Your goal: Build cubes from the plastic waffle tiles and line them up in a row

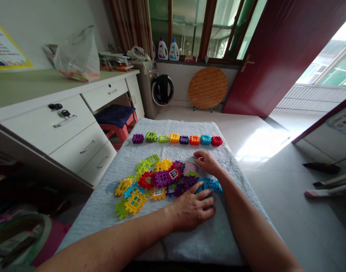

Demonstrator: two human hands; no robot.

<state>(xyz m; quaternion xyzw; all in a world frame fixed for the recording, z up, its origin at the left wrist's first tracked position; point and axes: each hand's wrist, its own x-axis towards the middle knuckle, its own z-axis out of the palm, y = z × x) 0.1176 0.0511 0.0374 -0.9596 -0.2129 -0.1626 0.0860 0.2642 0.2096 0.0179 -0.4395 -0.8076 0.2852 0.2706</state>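
My left hand (193,207) lies with its fingers spread over the near right end of a heap of interlocking plastic building pieces, touching blue pieces (207,184). Beyond it, my right hand (208,162) reaches over the cloth with fingers loosely bent and apart, and nothing shows in them. The heap holds notched squares, among them a purple window piece (162,178), a red piece (146,180), a yellow piece (135,202) and green pieces (143,166). Farther back, several assembled blocks stand in a row, from a purple block (138,138) to a red block (217,141).
A pale blue cloth (116,160) covers the table. White drawers (73,151) and a stool (116,117) are on the left. A washing machine (148,81), a round wooden board (208,87) and a red door (263,56) stand beyond.
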